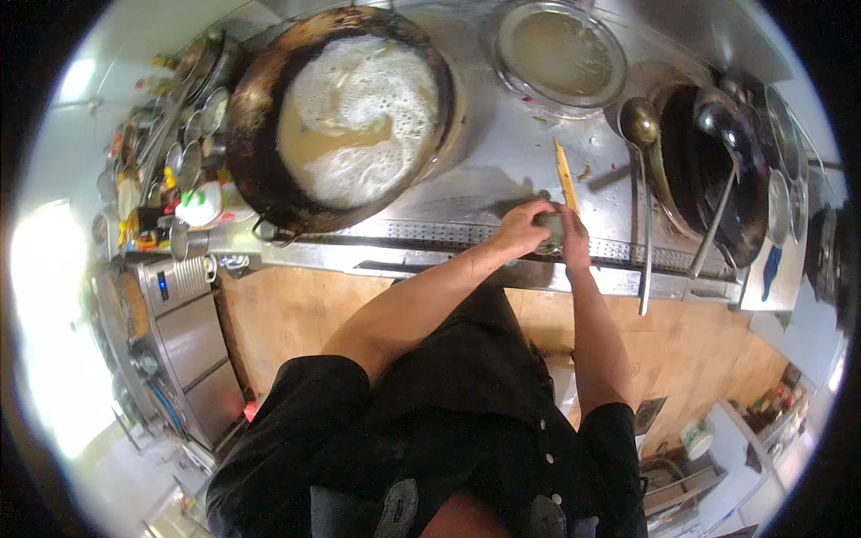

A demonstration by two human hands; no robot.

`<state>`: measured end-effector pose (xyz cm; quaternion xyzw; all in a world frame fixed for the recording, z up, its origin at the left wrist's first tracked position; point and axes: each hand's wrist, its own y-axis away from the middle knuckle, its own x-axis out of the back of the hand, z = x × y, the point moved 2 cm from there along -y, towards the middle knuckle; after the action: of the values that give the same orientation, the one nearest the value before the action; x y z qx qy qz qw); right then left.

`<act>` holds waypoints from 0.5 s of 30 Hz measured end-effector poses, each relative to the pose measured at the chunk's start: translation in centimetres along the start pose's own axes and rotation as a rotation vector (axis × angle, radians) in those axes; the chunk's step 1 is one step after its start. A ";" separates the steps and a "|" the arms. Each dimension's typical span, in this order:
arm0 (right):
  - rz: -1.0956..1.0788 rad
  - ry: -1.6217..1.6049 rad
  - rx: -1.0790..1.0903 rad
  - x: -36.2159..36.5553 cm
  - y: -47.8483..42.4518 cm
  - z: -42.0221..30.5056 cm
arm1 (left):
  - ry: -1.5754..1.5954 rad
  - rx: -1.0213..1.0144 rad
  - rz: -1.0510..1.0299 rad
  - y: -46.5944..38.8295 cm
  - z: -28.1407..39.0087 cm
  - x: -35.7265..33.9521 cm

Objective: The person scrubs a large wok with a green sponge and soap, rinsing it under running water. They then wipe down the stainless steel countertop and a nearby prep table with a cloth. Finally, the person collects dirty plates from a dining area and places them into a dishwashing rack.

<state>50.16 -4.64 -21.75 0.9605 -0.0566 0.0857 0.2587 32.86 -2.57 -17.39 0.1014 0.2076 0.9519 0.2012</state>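
Over the front drain strip of a steel cooking counter (471,195), my left hand (525,230) and my right hand (574,239) hold a small greenish-grey object (553,232) between them; what it is cannot be told. My fingers hide part of it. Just beyond my right hand, a yellow strip, perhaps wood or bamboo (564,171), lies on the counter. A large blackened wok (259,128) with cloudy, foamy liquid (363,134) stands to the left. Beyond my hands is a round metal pan of murky liquid (562,54).
At the right a long-handled ladle (639,124) rests beside a dark wok (679,148), with another long-handled tool inside it. A blue-handled strainer (778,208) lies farther right. Bottles, steel bowls and a white container (200,205) crowd the left side. A steel cabinet (192,336) stands lower left.
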 end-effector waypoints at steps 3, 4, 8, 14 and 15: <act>-0.206 -0.479 -0.242 -0.9 0.1 -3.2 | 0.171 -0.030 0.040 2.1 6.3 4.1; -0.261 -0.547 -0.251 -2.0 0.4 -5.5 | 0.206 -0.113 0.095 2.7 7.1 6.4; -0.471 -0.716 -0.005 -8.5 2.0 -15.3 | 0.442 -0.134 0.183 5.4 10.4 18.0; -0.249 -0.306 0.030 -24.9 1.2 -20.1 | 0.051 0.008 0.497 6.6 2.7 33.5; -0.237 -0.459 -0.095 -27.7 0.9 -19.0 | -0.089 0.110 0.533 6.6 0.6 35.4</act>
<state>20.30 6.02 -10.52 0.9414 -0.0051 -0.1681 0.2923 -1.05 7.21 -10.06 0.2050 0.2160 0.9531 -0.0533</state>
